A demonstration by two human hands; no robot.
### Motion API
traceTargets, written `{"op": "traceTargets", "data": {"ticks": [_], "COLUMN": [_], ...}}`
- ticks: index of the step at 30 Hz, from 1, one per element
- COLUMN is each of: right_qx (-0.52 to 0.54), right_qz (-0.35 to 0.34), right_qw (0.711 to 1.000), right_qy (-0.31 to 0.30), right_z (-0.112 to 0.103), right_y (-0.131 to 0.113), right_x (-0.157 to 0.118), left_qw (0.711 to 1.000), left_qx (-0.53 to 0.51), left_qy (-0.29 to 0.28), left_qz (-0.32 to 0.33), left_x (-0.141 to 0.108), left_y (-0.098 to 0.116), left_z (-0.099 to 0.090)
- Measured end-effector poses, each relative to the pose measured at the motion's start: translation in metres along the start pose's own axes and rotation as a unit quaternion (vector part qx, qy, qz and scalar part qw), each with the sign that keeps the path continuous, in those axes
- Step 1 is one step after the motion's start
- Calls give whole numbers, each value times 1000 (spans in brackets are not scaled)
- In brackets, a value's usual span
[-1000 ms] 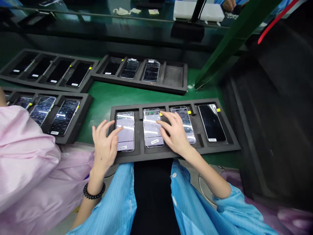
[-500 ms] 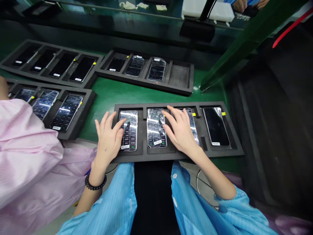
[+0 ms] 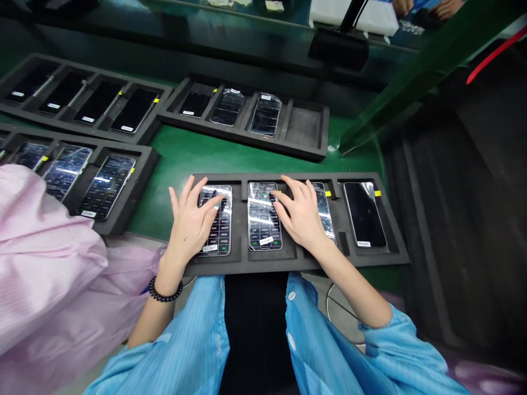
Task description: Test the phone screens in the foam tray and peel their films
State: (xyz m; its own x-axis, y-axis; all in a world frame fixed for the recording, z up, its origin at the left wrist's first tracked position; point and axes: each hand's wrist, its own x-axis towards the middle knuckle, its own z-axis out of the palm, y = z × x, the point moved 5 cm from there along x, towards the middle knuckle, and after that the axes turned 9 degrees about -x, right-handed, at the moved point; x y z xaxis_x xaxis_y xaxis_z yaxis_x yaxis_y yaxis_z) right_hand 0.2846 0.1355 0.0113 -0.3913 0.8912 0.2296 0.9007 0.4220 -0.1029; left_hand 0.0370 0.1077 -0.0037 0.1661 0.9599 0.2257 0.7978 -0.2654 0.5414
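A black foam tray (image 3: 242,267) lies in front of me with phones in its compartments. Over the leftmost phone (image 3: 223,225), its screen lit with a grid of buttons, my left hand (image 3: 191,225) has its fingers spread, the index fingertip at the upper screen. My right hand (image 3: 302,219) is open too, its index fingertip at the upper right of the second phone (image 3: 261,219), which shows a similar grid. That hand partly hides the third phone (image 3: 325,214). The rightmost phone (image 3: 364,214) has a dark screen, a white label and a yellow tab.
More foam trays with phones stand behind and to the left: a back tray (image 3: 284,145), a far-left tray (image 3: 99,131) and a nearer left tray (image 3: 142,170). A co-worker's pink sleeve (image 3: 45,236) is at left. A green post (image 3: 395,88) rises at right.
My left hand has shifted right and slightly up, its index fingertip moving across the leftmost phone's screen toward the upper right. My right hand has stayed nearly in place.
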Motion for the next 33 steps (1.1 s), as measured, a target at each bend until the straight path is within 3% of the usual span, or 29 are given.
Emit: {"op": "traceTargets", "data": {"ticks": [9,13,16,21,25,28,33], "right_qx": [10,32,54,76,80,60,16], "right_qz": [18,26,29,16,-6,15,61], "right_qw": [1000,998,995,993,993,995,996], "right_qy": [10,46,84,91,92,77,58], "right_z": [-1,-9,-24,-42,-32,-18,-6], "right_y": [2,8,10,-1,-8,-5,-2], "right_x": [0,1,-2,-21,-38,-43,-39], "left_qw": [999,998,996,998,997,996,996], "left_qx": [14,-21,-38,-21,-13,-11,22], "left_qy": [-37,39,65,32,54,71,-33], "left_qz": [-9,-34,-46,-49,-53,-50,-81], "left_x": [3,0,-13,-49,-71,-77,-61], "left_y": [-1,-3,-2,5,7,7,7], "left_z": [5,-4,-9,-8,-9,-10,-1]}}
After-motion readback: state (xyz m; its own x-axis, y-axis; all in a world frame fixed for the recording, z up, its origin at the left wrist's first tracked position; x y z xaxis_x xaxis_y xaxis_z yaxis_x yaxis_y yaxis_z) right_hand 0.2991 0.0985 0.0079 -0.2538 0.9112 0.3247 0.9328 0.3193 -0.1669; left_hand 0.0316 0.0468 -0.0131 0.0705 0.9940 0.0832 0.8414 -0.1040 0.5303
